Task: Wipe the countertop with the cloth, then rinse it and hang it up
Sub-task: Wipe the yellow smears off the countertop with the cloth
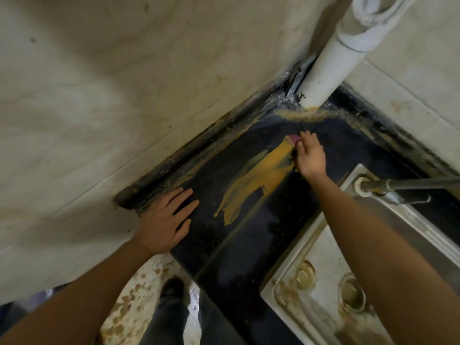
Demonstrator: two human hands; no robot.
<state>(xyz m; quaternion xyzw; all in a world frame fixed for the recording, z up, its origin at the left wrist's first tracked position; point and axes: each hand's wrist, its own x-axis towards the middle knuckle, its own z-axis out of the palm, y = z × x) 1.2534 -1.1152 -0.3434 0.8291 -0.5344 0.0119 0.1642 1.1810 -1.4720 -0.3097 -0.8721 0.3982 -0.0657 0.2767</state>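
A black countertop (224,245) runs from the front edge back to a corner between tiled walls. A long orange-yellow smear (256,180) lies across its middle. My right hand (310,155) is far back near the corner, pressing down on a small pink cloth (293,139); only a pink edge shows beyond the fingers, at the far end of the smear. My left hand (166,220) rests flat on the counter's left side, fingers spread, holding nothing.
A steel sink (321,277) with dirty drains sits at the right, its tap (398,188) reaching out over it. A white pipe (331,63) rises in the corner, with yellow grime at its foot. Stained tiled walls close the left and back. Below are speckled floor and my shoe.
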